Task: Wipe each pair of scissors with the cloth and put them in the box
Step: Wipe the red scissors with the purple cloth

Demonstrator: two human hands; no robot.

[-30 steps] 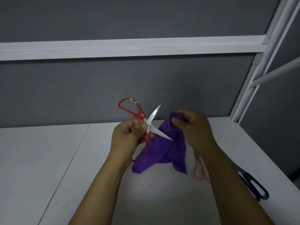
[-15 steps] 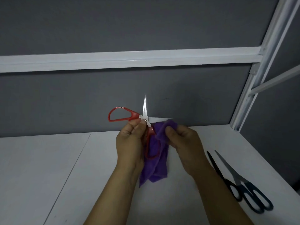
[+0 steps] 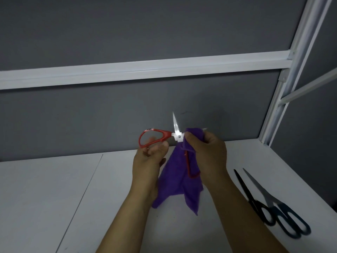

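Held up over the white table (image 3: 54, 198), the red-handled scissors (image 3: 179, 136) are spread wide, one blade pointing straight up. The left hand (image 3: 149, 161) grips one red handle loop with curled fingers. The right hand (image 3: 207, 154) pinches the purple cloth (image 3: 175, 179) around the other blade, the rest of the cloth hanging down over the second handle. A pair of dark-handled scissors (image 3: 255, 201) lies open on the table, off to the right.

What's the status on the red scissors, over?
Left hand holds red scissors by a handle, blades open. Right hand pinches purple cloth round one blade. Dark scissors lie on table. Box not in view.
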